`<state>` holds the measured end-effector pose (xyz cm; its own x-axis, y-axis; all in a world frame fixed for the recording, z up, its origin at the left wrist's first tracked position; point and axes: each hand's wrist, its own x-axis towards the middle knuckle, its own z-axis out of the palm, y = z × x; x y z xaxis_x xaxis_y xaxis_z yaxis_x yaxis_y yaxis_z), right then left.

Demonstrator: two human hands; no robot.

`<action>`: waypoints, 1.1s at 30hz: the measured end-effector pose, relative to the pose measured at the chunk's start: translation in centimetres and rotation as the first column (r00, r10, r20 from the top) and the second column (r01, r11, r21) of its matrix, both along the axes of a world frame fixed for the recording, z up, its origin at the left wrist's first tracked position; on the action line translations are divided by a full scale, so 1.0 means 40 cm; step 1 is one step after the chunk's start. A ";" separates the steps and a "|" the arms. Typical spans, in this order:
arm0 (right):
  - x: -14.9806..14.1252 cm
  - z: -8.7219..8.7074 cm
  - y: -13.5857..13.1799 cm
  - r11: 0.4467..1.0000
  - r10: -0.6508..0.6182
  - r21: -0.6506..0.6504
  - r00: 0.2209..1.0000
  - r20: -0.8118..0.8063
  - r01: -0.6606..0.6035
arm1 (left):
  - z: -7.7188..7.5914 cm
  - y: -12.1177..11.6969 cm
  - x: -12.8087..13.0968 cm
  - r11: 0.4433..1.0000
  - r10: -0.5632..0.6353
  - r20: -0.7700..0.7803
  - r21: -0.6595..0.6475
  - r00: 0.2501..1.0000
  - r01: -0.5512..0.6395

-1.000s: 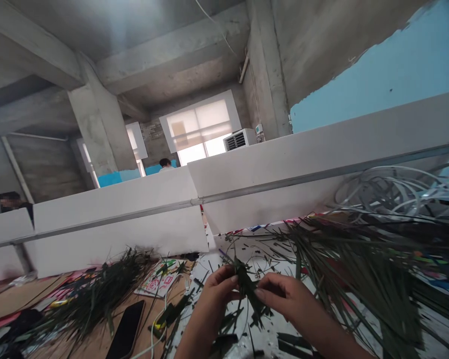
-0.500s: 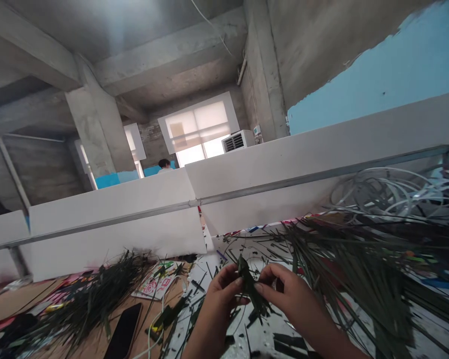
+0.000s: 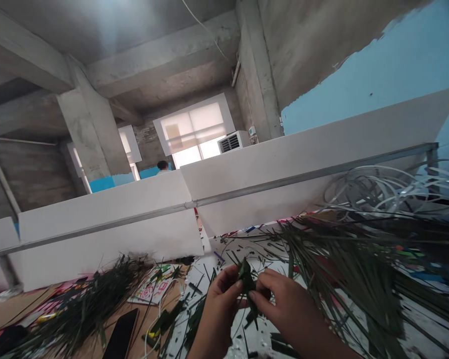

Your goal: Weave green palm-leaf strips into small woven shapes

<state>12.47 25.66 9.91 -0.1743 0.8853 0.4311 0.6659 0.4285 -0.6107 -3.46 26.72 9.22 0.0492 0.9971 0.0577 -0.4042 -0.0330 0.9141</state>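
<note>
Between my two hands is a dark green woven leaf piece, with thin strands sticking out of its top and longer ends hanging below. The thumb and fingers of my left hand pinch it from the left. My right hand grips its right side lower down, thumb pressed against the leaf. The fingers cover part of the weave. Under the hands, cut leaf scraps lie scattered over a white work surface.
A large heap of long green leaves lies at right, with coiled white strips behind. On the left are a pile of thin leaf strands, a phone and a printed card. White partition panels border the table; a person is beyond.
My right hand has shifted slightly left, closer to my left hand on the leaf piece. The lower leaf ends look less spread. The whole view has moved a little.
</note>
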 end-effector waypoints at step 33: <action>0.012 0.012 -0.001 0.995 0.074 0.059 0.997 0.033 -0.076 | -0.001 -0.003 0.000 0.992 0.048 -0.147 0.126 0.988 -0.029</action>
<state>12.95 25.62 10.37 -0.2528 0.8419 0.4767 0.6485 0.5131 -0.5622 -3.48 26.61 9.19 0.0283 0.9842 0.1747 -0.2599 -0.1615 0.9520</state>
